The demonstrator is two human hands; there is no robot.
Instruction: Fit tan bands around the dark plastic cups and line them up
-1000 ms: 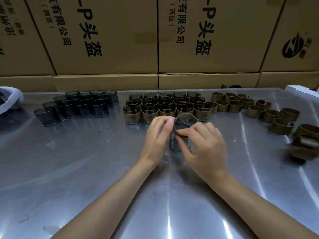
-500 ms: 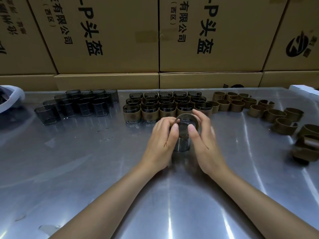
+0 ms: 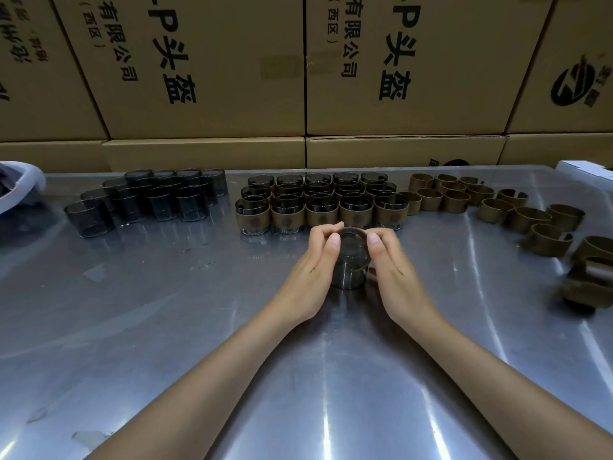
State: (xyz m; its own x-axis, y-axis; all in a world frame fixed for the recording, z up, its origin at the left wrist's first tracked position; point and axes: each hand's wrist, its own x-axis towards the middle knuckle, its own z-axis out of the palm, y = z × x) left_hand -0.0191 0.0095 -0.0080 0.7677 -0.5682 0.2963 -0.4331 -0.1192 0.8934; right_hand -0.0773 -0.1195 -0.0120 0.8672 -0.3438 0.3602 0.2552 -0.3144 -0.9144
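One dark see-through cup (image 3: 348, 272) stands upright on the steel table (image 3: 166, 327) in front of me. A tan band (image 3: 353, 231) sits at its top rim. My left hand (image 3: 310, 277) and my right hand (image 3: 394, 277) cup it from both sides, thumbs and fingertips pinching the band. Behind them, several banded cups (image 3: 320, 207) stand in neat rows. Bare dark cups (image 3: 149, 197) cluster at the back left. Loose tan bands (image 3: 491, 204) lie scattered at the back right.
Stacked cardboard boxes (image 3: 205, 68) wall off the far edge of the table. A white bag (image 3: 20, 187) lies at the left edge. A white box corner (image 3: 583, 167) shows at the far right, and a few bent bands (image 3: 587, 280) lie near the right edge.
My right hand moved from on top of the cup to its right side. Both hands now flank the cup, holding the band at its rim.
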